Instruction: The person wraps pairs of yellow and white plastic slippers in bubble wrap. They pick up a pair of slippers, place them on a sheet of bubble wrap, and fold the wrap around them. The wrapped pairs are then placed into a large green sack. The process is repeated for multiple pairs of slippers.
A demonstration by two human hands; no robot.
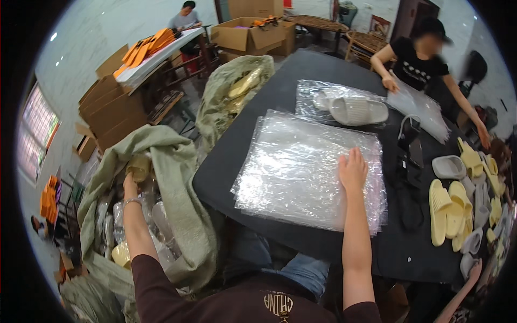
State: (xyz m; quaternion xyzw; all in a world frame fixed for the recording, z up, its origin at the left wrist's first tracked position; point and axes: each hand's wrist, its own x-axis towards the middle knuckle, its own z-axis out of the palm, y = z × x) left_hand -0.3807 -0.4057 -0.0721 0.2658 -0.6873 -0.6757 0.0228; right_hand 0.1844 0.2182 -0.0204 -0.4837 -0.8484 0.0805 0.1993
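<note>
My left hand [130, 183] reaches into a green woven sack [186, 215] on the left, with its fingers closed at the edge of a pale yellow slipper [139, 168]. Below that hand, several slippers in clear wrapping fill the sack. My right hand [354, 169] rests palm down, fingers stretched, on a stack of clear plastic bags [291, 175] on the black-covered table [328, 245]. Just beyond the stack, a pair of light grey slippers [360, 110] lies on another clear bag.
Loose yellow slippers [449, 210] and grey ones crowd the table's right side, near a black device [410, 145]. Across the table, a co-worker [420, 64] touches more clear bags [420, 107]. Another person's hand [474, 271] enters lower right. A second sack [218, 102] stands behind mine.
</note>
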